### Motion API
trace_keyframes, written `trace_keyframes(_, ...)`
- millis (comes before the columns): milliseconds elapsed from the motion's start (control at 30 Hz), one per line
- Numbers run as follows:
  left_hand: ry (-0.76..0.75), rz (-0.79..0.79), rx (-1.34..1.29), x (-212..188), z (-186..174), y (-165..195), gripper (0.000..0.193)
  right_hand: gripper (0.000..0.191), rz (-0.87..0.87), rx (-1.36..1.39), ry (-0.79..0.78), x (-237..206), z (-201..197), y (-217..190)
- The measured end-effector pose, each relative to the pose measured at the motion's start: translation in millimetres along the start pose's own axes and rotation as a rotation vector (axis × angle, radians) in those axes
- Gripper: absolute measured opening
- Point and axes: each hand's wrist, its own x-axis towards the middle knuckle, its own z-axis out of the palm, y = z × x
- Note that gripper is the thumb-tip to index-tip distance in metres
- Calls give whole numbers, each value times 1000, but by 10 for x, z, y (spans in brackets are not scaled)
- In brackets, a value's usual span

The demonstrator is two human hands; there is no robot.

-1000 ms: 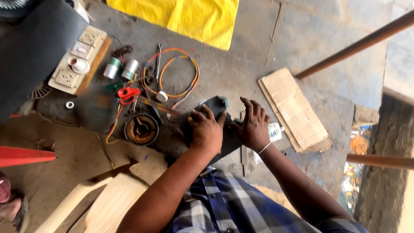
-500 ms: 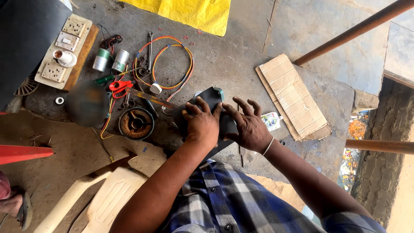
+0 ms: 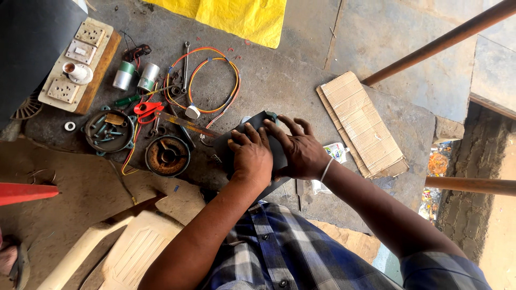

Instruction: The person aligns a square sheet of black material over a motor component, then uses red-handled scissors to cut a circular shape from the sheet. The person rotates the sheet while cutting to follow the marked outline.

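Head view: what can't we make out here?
- Dark flat piece: head view, mostly covered by the left hand and right hand; its kind is unclear.
- Small packet: partly behind the right wrist.
- Red object: cut off by the left edge.
- Bits in the round tray: too small to identify.

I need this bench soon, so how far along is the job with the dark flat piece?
Done: nothing looks finished. Loose screws lie in the round black cover; the rusty round coil part sits apart. In hand: left hand and right hand press flat on the dark flat panel. Left: the red-handled pliers and orange wire loop lie loose.
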Motion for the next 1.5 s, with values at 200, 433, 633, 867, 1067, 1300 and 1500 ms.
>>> trace_keyframes(200,98,-35,24,62,82,28,140,138,-43,-182,-43,94,-1,-27)
trace_keyframes(433,143,-12,-51,-89,-74,-56,134,147,-123,-173,-23,77,-74,16)
trace_keyframes(633,71,-33,-238,-243,-160,-154,144,156,-120,-205,-59,57,-146,-20)
trace_keyframes(867,24,-72,-302,-301,-124,-175,146,161,-155,-173,-90,94,-183,-71)
trace_keyframes(1067,19,-63,-280,-294,-71,-176,144,164,-237,-182,-61,139,-178,-116)
trace_keyframes(1300,50,-51,-283,-309,-38,-195,136,162,-186,-230,-147,188,-157,-175)
trace_keyframes(1500,29,-4,-277,-284,4,-207,114,158,-177,-228,-163,210,-188,-221)
